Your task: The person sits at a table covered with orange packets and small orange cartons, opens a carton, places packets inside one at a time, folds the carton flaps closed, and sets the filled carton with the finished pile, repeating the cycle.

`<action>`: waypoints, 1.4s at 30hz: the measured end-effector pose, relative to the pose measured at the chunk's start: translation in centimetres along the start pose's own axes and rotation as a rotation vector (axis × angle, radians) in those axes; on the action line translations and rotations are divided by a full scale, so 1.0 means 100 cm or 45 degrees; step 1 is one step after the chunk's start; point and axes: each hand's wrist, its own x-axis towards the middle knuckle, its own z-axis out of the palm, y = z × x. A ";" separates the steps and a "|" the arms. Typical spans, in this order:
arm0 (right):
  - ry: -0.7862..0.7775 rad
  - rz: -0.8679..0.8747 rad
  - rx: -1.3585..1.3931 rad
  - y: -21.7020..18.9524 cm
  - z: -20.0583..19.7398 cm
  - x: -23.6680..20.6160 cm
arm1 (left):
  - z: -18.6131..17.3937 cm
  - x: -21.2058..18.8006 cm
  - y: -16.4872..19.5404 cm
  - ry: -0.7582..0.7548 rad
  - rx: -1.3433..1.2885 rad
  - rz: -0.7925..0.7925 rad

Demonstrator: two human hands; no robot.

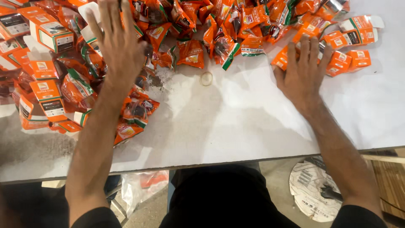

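Observation:
My left hand (120, 44) lies flat, fingers spread, on a heap of orange plastic pouches (139, 107) at the table's left. My right hand (301, 71) rests palm down with fingers apart on the white table (236, 122), its fingertips touching small orange cartons (337, 63) at the right. Neither hand grips anything. More orange pouches (228, 38) are strewn across the far side. A small clear ring (206, 78) lies on the table between my hands.
Stacked orange and white cartons (46, 88) crowd the left edge. Below the table's near edge are a clear plastic bag (141, 188) on the floor and a round white disc (314, 190) at the right.

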 end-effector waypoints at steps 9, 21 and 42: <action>-0.454 0.150 1.823 -0.109 -0.016 0.000 | -0.034 -0.001 0.115 -0.073 0.002 0.326; -0.444 0.107 1.861 -0.128 -0.010 -0.023 | 0.059 0.005 0.099 -0.201 -0.434 0.182; -0.217 -0.044 1.388 -0.130 -0.012 -0.018 | -0.025 -0.076 0.157 0.093 -1.019 0.472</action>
